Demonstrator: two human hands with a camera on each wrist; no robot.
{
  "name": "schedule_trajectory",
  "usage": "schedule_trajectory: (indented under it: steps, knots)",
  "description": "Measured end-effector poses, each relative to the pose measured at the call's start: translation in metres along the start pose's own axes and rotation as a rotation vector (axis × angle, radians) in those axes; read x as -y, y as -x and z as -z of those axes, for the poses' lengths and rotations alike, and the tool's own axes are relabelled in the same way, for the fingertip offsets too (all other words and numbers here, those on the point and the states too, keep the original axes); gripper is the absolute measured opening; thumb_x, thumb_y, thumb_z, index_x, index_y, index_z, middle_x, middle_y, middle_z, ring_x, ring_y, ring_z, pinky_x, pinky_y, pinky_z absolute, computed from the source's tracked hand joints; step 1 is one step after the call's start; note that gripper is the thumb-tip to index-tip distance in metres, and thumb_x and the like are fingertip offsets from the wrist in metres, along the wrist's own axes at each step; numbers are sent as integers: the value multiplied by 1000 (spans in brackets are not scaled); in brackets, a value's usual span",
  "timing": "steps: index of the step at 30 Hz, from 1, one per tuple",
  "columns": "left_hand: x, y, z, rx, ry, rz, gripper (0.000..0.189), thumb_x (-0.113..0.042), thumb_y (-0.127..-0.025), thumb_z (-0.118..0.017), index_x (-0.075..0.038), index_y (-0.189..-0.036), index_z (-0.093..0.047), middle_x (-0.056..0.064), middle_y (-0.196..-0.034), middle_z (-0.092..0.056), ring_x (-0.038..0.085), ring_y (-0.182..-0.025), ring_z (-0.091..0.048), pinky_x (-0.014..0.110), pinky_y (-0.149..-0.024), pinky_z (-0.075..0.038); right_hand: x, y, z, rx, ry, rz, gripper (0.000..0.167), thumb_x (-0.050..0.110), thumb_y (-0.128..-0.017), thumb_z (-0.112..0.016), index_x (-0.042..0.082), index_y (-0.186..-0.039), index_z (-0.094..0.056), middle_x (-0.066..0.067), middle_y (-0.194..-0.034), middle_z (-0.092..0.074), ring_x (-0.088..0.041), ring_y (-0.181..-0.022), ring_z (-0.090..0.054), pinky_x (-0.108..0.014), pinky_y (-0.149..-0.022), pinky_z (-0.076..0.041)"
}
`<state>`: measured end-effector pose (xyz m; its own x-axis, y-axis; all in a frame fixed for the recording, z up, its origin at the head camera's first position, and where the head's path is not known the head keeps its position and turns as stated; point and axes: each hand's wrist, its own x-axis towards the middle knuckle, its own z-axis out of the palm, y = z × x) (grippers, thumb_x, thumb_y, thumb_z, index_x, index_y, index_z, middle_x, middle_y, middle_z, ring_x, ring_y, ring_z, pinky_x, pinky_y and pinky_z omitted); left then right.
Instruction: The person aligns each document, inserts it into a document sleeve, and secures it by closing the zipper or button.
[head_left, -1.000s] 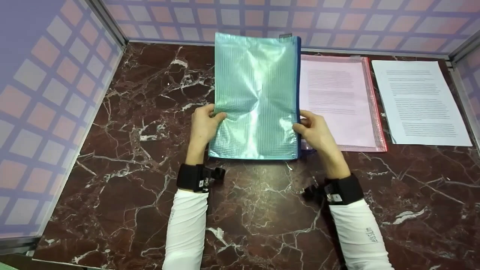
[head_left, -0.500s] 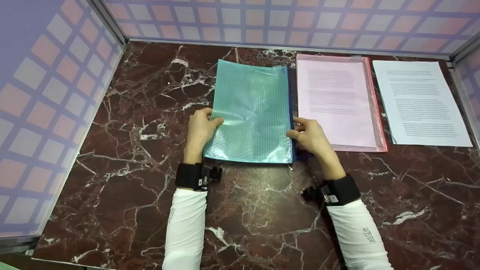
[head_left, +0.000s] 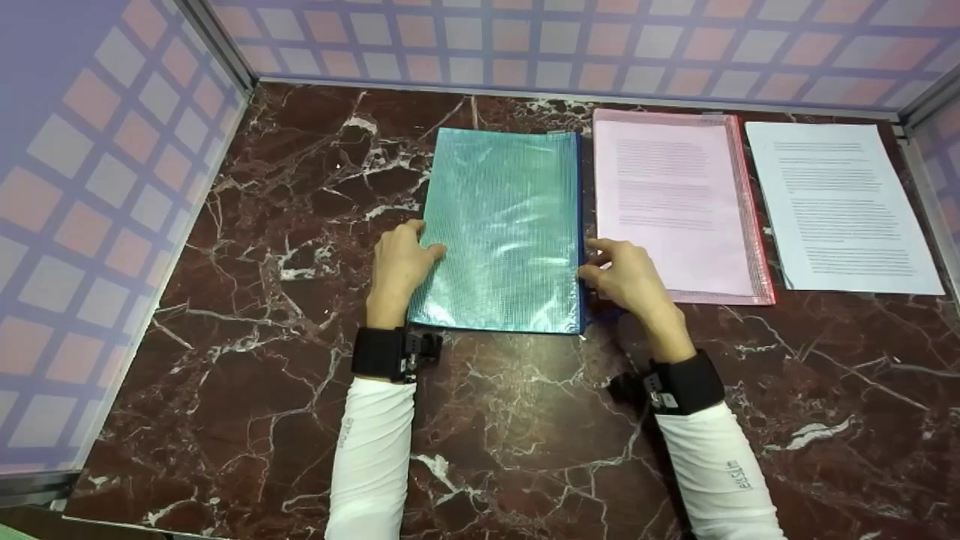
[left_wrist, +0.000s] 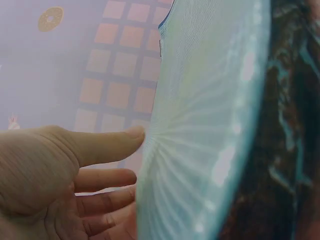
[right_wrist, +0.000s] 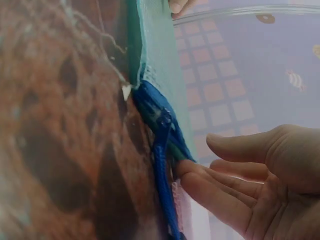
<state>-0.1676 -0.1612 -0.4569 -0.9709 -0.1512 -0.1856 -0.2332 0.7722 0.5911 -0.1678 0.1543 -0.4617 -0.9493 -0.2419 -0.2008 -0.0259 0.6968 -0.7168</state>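
A teal zip folder with a dark blue zip edge lies on the marble table in the head view. At its left edge is my left hand, thumb over the border. The left wrist view shows creases spreading from that thumb tip on the folder face, with some fingers partly hidden behind it. My right hand is beside the zip edge. In the right wrist view its fingertips touch the folder's border near the blue zip strap, while the thumb stands apart.
Right of the teal folder lies a pink zip folder with a printed sheet inside. Further right are printed white papers. Patterned panels border the table's back and sides; the marble tabletop continues in front.
The teal folder has come down from a raised position, towards me and slightly left, onto the table. Both hands came down with it, and the right thumb has parted from the zip edge.
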Motion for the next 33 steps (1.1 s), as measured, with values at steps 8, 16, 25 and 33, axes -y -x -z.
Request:
schedule_trajectory:
  steps: [8, 16, 25, 33]
  knots:
    - [-9, 8, 3, 26, -154, -42, 64, -34, -91, -71, -10, -145, -49, 18, -138, -59, 36, -102, -65, 47, -83, -55, 9, 6, 1, 63, 212, 80, 55, 13, -91, -68, 1, -142, -51, -23, -118, -70, -37, -98, -70, -48, -91, -57]
    - [-38, 21, -12, 223, -283, -190, 64, -30, -88, -73, -11, -144, -49, 13, -145, -55, 29, -111, -64, 40, -95, -56, 16, 15, 0, 169, 369, 189, 44, 21, -84, -77, 1, -122, -67, -22, -129, -64, -43, -116, -62, -54, -104, -49]
    - [-49, 26, -30, 292, -409, -296, 57, -35, -83, -77, -15, -135, -62, 12, -141, -58, 36, -130, -53, 51, -105, -49, 18, 14, -7, 220, 482, 205, 54, 25, -83, -78, 5, -131, -63, -24, -148, -49, -46, -127, -55, -55, -111, -44]
    - [-45, 21, -30, 318, -424, -269, 63, -39, -85, -74, -16, -141, -55, 12, -159, -39, 37, -143, -40, 54, -114, -41, 16, 9, -13, 237, 488, 185, 60, 31, -88, -72, 9, -141, -55, -22, -159, -34, -47, -134, -48, -58, -112, -41]
